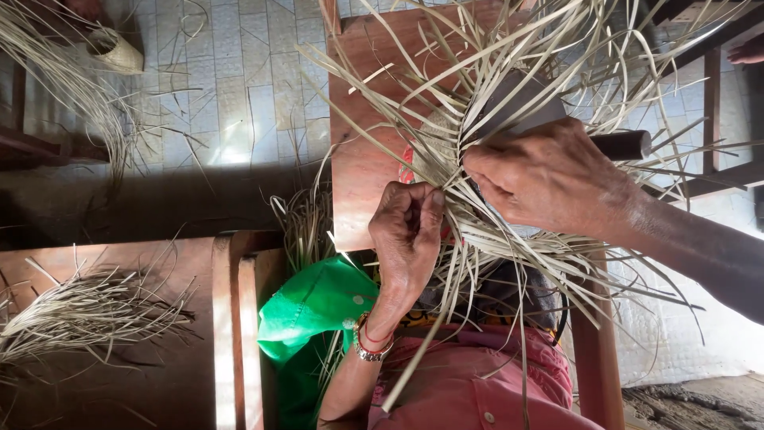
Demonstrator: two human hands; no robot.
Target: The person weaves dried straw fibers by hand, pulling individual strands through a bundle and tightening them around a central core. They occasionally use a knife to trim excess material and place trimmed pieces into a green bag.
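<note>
A reddish wooden bench (358,171) stands on a pale tiled floor (231,87), sunlit at ten o'clock. The left hand (407,235), wrist bent and bangled, has its grip pinched together on pale straw strips (458,147) at the centre. The right hand (553,179) reaches in from three o'clock, its grip closed over the same flat, dry, splayed strips, above a dark-handled tool (621,145). A loose straw bundle (87,310) lies at eight o'clock; green cloth (314,302) sits at six.

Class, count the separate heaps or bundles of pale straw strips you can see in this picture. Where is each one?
3: the bundle being worked by both hands at centre, a loose heap lower left, and strands upper left. More may lie outside view.
</note>
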